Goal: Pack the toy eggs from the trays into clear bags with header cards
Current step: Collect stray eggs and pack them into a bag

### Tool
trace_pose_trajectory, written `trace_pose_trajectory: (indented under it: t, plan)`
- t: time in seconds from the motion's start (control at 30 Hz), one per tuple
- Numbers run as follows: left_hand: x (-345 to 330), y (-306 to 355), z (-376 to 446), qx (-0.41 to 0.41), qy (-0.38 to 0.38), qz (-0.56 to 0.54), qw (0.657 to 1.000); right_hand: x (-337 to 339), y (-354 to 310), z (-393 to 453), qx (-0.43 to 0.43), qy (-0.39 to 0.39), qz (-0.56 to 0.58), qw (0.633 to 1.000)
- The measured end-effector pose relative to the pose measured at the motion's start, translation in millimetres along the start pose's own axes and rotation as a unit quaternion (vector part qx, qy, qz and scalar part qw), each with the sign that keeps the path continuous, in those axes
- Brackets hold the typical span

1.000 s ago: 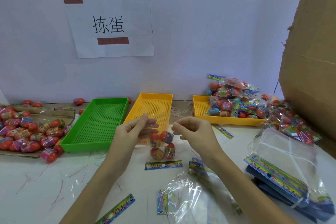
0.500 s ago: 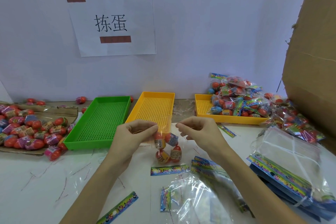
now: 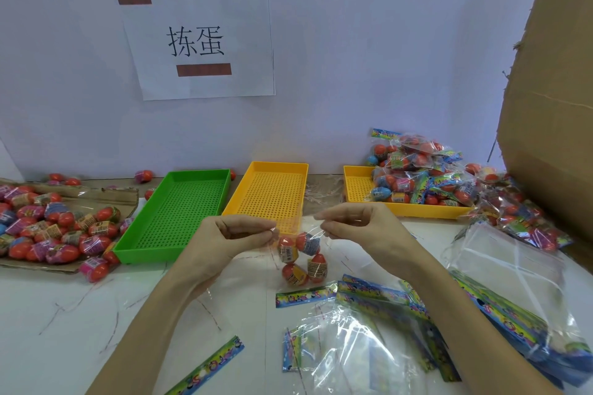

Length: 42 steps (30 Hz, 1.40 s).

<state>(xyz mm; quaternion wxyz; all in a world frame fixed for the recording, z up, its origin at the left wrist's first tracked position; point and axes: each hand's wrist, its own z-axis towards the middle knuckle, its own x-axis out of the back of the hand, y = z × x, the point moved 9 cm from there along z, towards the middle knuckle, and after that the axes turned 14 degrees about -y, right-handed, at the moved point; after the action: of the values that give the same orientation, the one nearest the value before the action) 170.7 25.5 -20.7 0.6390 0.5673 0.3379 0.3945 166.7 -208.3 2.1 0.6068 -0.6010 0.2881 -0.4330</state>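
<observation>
White table, trays behind; left hand and right hand grips pinching egg-filled clear bag.

pale wall, white table, taped paper sign

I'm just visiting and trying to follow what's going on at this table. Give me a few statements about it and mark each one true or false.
1. Both hands, left hand and right hand, pinch the top of a clear bag holding toy eggs. True.
2. The green tray is full of eggs. False: no eggs lie in it.
3. Finished bags are piled in the right yellow tray. True.
4. The loose eggs lie on a sheet of cardboard at the left. True.
5. The bag in the hands holds one egg. False: four eggs show inside it.
6. The middle yellow tray is stacked inside the green one. False: it sits beside it.
</observation>
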Motion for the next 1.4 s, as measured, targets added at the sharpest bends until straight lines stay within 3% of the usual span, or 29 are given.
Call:
trace_pose_trajectory:
  t: [0.53,0.83,0.97,1.13,1.4]
  plan:
    - [-2,23,-7,-0.074,0.028,0.135,0.988,0,-7,3,0.033,0.013,-0.086,0.996]
    - [-7,27,-8,-0.068,0.015,0.224,0.972,-1,-5,2,-0.003,0.018,-0.151,0.988]
    - [-4,25,-8,-0.067,0.027,0.198,0.978,0,-7,3,0.003,0.032,-0.187,0.982]
    - [-5,25,-8,-0.08,0.076,0.168,0.98,0,-8,3,0.028,0.056,-0.154,0.986]
    - [-6,24,-5,-0.095,0.079,0.128,0.984,-3,3,7,0.018,0.066,-0.068,0.995]
